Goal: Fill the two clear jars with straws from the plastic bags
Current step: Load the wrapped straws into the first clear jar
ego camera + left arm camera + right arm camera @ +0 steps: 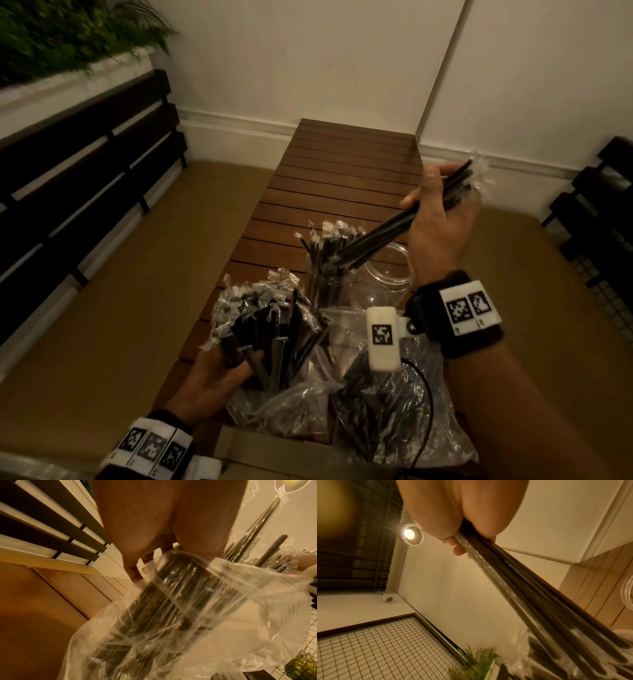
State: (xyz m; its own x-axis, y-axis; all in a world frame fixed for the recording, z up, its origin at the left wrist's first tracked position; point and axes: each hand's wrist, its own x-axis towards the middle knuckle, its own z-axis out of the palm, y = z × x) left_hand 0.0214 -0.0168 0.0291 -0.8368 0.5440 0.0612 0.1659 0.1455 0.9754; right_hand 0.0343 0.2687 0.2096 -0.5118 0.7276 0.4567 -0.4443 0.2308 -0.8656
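Observation:
My right hand (pixel 435 209) grips a small bundle of black wrapped straws (pixel 394 226), tilted, its lower ends just above a clear jar (pixel 323 284) that holds several straws. A second clear jar (pixel 390 270) stands to its right with no straws visible in it. My left hand (pixel 219 380) grips a thick bunch of straws (pixel 267 329) standing up out of a clear plastic bag (pixel 291 404). In the left wrist view the bag (pixel 197 615) wraps the straws below my fingers (pixel 133 568). The right wrist view shows the straws (pixel 513 581) running out of my grip.
Another plastic bag (pixel 404 421) with straws lies at the near right of the slatted wooden table (pixel 342 171). Dark slatted benches (pixel 68 178) flank the table on both sides. A white wall stands behind, with plants (pixel 61 37) at the upper left.

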